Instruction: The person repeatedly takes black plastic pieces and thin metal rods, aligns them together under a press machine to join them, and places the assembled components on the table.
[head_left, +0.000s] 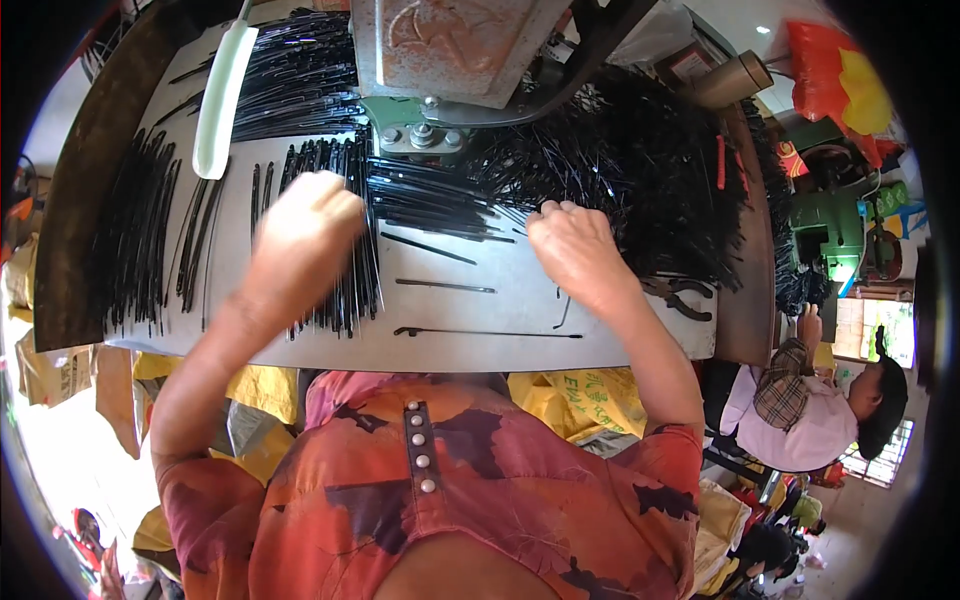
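My left hand point(310, 225), a little blurred, is curled closed over an upright stack of thin black rods point(345, 290); what its fingers hold, if anything, is hidden. At the near left edge of a big tangled heap of black rods point(650, 170), my right hand point(575, 245) is closed too, its fingertips turned out of sight. Between the hands a row of black rods point(430, 195) lies crosswise below the machine's base. A few loose ones rest nearer me, among them a long rod point(490, 333) with a hooked end.
A metal machine with a green base point(420, 130) stands at the table's far middle. A white lamp point(222, 100) hangs at the left, near another rod stack point(140, 230). Pliers point(685, 298) lie by my right forearm. Raised brown edges point(75, 220) flank the table. A co-worker point(800, 410) sits right.
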